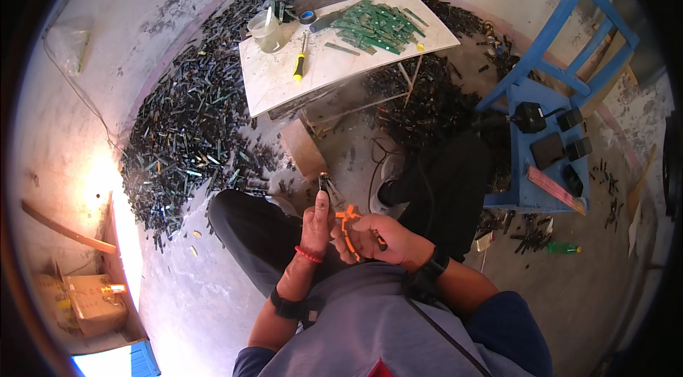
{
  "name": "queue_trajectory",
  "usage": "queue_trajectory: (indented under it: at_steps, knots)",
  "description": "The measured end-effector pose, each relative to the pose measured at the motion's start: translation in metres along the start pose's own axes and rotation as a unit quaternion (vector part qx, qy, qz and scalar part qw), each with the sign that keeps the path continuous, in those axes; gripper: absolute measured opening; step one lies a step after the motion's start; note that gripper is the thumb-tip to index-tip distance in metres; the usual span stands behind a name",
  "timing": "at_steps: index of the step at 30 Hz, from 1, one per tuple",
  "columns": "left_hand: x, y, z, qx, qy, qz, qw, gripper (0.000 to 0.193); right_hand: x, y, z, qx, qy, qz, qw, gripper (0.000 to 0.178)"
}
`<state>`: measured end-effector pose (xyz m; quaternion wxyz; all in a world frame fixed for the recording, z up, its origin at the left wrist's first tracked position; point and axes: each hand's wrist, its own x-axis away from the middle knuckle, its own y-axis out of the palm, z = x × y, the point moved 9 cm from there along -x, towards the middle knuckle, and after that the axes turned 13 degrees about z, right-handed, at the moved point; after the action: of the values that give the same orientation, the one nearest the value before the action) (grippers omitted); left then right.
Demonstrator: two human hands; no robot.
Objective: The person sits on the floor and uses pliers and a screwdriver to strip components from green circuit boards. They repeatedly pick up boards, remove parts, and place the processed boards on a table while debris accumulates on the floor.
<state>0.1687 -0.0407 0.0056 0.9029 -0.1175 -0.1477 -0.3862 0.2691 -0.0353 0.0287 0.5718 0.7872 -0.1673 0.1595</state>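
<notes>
My left hand (pixel 316 226) is closed, thumb pointing away from me, on a narrow piece with a shiny metal end (pixel 324 179). Its kind is too small to make out. Beside it, my right hand (pixel 395 237) is curled around an orange-and-black hand tool (pixel 348 235). Orange parts of this tool show between the two hands and below the right fingers, and its working end cannot be made out. Both hands are close together over my lap. Just beyond them, a reddish-brown block (pixel 303 148) rests on the floor.
Ahead stands a low white-topped table (pixel 274 89) with green circuit-board strips (pixel 377 25), a clear plastic cup (pixel 267 32), black tape (pixel 307 17) and a yellow-black screwdriver (pixel 299 64). Dark strips (pixel 188 107) heap around it. A blue chair (pixel 523 171) holding black adapters (pixel 548 149) is at right.
</notes>
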Motion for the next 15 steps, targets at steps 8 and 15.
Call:
queue_trajectory:
  at_steps: [8, 15]
  knots:
    - [0.000, 0.003, 0.004, 0.000, 0.003, -0.001, 1.000, 0.063, 0.002, 0.002, 0.006, -0.067, 0.041, -0.022, 0.997, 0.036]
    - [0.000, 0.003, 0.006, -0.014, 0.013, 0.002, 1.000, 0.064, -0.002, 0.002, 0.010, -0.095, 0.037, 0.001, 0.995, 0.029]
